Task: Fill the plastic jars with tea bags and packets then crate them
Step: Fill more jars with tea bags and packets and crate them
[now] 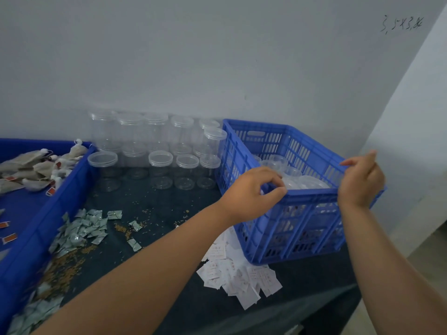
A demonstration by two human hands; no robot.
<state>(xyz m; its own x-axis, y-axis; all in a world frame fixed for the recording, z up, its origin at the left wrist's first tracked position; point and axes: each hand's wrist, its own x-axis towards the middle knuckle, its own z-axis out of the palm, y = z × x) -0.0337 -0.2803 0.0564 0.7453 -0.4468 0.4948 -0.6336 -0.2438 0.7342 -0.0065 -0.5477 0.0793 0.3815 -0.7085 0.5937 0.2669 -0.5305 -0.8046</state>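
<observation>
Both hands are on the crate [312, 193], near rim only.
- Left hand [251, 192]: fingers [271, 177] curled over the rim, thumb on the outside, gripping it.
- Right hand [360, 180]: fingers [350, 162] hooked over the same rim at the corner. Thumb is hidden, so I can't tell how firm that hold is.
- Lidded jars [312, 182] sit inside the crate, just beyond and between the fingers, lids close under the rim.

Risks as I read it:
- One-sided grip, far wall unsupported. A lift from here would likely pivot the crate away from the fingers, and the lidded jars would slide or topple toward the far wall.
- The right hold looks light. A slip drops that corner. The tabletop [169, 262] ends just outward of the right fingers, with the floor [430, 262] below.
- White packets [242, 274] lie below the left fingers, some under the crate's near corner. That's slick footing, and a drag could sweep them off the front edge. I can't tell whether the corner rests on them or is raised.
- Empty jars [159, 160] stand just outward of the left fingers, the nearest right beside the crate wall. A sideways shove knocks the row over.
- Green packets [82, 228] and tea bags [36, 165] are well apart from the fingers on the left side, out of the path.
</observation>
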